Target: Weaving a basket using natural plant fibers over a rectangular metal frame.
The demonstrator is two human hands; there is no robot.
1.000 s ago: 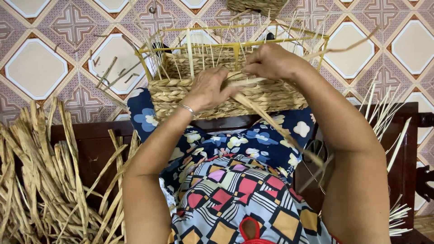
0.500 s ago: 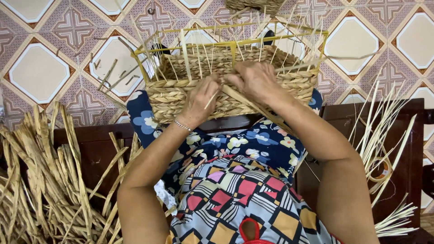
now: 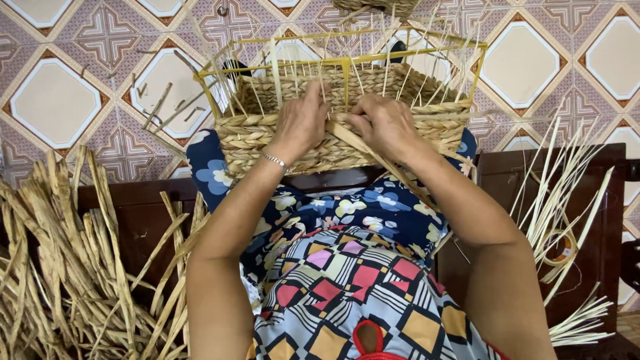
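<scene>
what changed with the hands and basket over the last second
The right hand came down from the basket's top rim to the woven front wall, close beside the left hand. The basket tipped slightly. The left hand stayed on the front wall; the straw pile and loose strips are unchanged.

Bright, even daylight; soft shadows, sharp focus

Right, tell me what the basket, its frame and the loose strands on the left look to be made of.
Basket: braided dried plant fibre, matt tan, judging by the plaited rows; both hands work on its near wall.
Frame: thin straight yellow rods, probably painted or coated metal wire, though that is uncertain.
Loose strands: flat, crinkled dried leaves or stalks, dull straw colour, the same fibre by the look.
</scene>
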